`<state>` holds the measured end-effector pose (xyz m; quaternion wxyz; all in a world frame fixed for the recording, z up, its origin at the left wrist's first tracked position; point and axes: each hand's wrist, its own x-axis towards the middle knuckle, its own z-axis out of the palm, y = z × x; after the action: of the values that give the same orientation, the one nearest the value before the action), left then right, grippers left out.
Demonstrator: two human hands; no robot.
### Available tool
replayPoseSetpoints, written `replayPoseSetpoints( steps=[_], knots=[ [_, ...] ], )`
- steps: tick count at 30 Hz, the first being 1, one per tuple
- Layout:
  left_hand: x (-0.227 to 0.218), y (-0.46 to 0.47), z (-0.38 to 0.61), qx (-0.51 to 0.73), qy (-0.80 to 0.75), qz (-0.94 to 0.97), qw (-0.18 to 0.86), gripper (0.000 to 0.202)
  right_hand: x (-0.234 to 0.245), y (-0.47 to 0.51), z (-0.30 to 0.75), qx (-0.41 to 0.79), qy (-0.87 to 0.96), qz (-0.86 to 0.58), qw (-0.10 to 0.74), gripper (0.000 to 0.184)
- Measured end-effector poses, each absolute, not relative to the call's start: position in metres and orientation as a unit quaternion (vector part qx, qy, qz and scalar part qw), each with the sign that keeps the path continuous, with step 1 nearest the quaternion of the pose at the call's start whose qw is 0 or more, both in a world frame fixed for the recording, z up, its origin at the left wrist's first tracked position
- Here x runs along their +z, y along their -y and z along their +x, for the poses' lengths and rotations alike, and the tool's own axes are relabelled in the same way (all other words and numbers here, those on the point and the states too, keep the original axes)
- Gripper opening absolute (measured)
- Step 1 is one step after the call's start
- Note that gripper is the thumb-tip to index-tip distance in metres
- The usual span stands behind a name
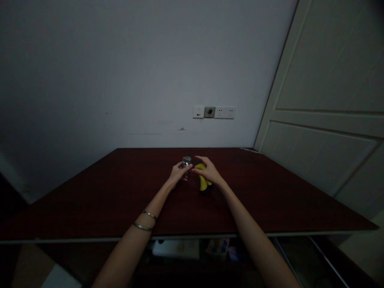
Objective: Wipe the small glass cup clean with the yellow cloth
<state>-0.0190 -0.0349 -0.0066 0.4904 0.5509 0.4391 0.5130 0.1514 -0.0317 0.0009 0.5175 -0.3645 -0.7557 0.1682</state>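
A dark red wooden surface [90,200] stands against a white wall [120,72] fitted with a socket strip [214,112]; a panelled door [324,104] adjoins at right. Mid-surface, the left hand [180,174] closes its fingers around a metal-capped glass jar [186,162]. The right hand [208,171] cups yellow bananas [203,182] just beside it.

Dim room, plain interior: A dark red wood-grain table [75,200] is shown pushed against a white wall [120,72], which is marked by faint scuffs [181,129]. A socket panel [214,112] is mounted on the wall above the table's far edge. A white panelled door [324,92] is seen at right. Boxes [217,248] and a white object [176,249] are stored in shadow beneath the near edge.
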Motion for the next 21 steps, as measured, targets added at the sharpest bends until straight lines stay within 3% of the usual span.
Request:
replayPoseSetpoints(
  steps=[5, 21],
  knots=[
    [-0.008, 0.035, -0.017, 0.507, -0.420, 0.567, 0.494, 0.055, -0.004, 0.035, 0.144, 0.162, 0.789, -0.342, 0.484, 0.080],
    [-0.011, 0.033, -0.026, 0.429, -0.377, 0.618, 0.541, 0.057, -0.006, 0.033, 0.139, 0.186, 0.747, -0.357, 0.529, 0.072]
  ],
)
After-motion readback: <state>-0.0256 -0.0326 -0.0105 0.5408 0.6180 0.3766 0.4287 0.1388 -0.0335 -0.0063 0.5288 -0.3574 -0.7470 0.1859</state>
